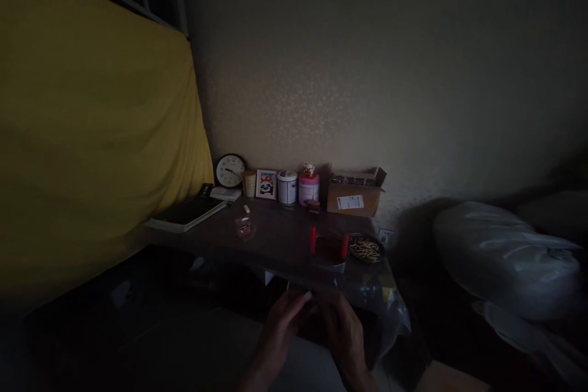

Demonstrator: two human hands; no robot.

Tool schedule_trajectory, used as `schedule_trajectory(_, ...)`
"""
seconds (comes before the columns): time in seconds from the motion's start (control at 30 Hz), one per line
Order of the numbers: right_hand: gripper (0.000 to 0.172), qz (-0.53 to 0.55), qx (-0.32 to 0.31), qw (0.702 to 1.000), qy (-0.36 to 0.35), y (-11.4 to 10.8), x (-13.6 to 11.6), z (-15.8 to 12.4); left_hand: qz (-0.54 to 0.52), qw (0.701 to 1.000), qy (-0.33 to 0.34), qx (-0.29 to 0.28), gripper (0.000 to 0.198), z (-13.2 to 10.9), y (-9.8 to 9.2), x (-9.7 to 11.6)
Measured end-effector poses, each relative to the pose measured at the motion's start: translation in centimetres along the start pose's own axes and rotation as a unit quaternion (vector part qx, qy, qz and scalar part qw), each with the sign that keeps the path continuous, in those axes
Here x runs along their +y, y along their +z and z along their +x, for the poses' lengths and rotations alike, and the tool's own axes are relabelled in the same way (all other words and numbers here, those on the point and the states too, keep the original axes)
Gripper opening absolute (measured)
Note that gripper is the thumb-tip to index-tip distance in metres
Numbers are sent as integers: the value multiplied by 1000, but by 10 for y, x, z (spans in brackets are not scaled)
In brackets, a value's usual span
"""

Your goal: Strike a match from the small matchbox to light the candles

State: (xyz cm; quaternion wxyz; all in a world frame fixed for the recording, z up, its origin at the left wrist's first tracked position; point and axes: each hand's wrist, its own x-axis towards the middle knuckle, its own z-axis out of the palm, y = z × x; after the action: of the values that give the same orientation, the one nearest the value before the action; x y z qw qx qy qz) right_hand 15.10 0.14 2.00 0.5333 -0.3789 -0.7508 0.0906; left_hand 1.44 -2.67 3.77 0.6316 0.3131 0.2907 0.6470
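Observation:
The room is dim. Low in the head view my left hand (285, 318) and my right hand (344, 331) are held close together just below the front edge of a dark desk (280, 239). The fingers of both hands curl toward each other around something small and dark that I cannot make out. Straight ahead on the desk stands a dark pot with two red handles (329, 250). Beside it to the right is a round dish of pale small pieces (366, 248).
Along the wall stand a clock (230, 171), a small panda picture (266, 184), a white jar (287, 187), a pink jar (309, 188) and an open cardboard box (354, 194). A book (186, 213) lies at the left. Yellow cloth (92, 135) hangs left; a plastic-wrapped bundle (505, 257) lies right.

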Motion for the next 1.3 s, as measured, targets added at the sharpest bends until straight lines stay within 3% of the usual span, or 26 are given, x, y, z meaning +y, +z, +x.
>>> schedule_trajectory(0.33, 19, -5, 23, 1000, -5, -2, -5, 2, 13, 1000, 1, 27, 18, 2, 0, -1)
schedule_trajectory(0.5, 20, -28, 6, 999, -24, -6, -5, 6, 13, 1000, 7, 18, 18, 2, 2, 1)
schedule_trajectory(0.67, 15, -17, 98, 994, -47, -22, -25, 11, 20, 997, -7, 69, 14, 12, 0, -4)
schedule_trajectory(0.77, 20, -26, 45, 994, -93, -17, -19, 9, 13, 997, -8, 73, 15, 14, 4, -4)
schedule_trajectory(0.83, 23, -62, 2, 996, -68, -9, -2, 7, 13, 998, 4, 57, 17, 12, 6, -2)
schedule_trajectory(1.0, 22, -54, 79, 991, 96, -4, 34, 6, 39, 996, 1, 81, 22, 11, -6, -5)
schedule_trajectory(1.17, 21, 39, 108, 979, 169, -16, 18, 13, 43, 995, 5, 85, 21, 13, -14, -11)
schedule_trajectory(1.3, 16, 62, 95, 988, 108, -12, -1, 12, 33, 998, 18, 41, 17, 8, -3, -9)
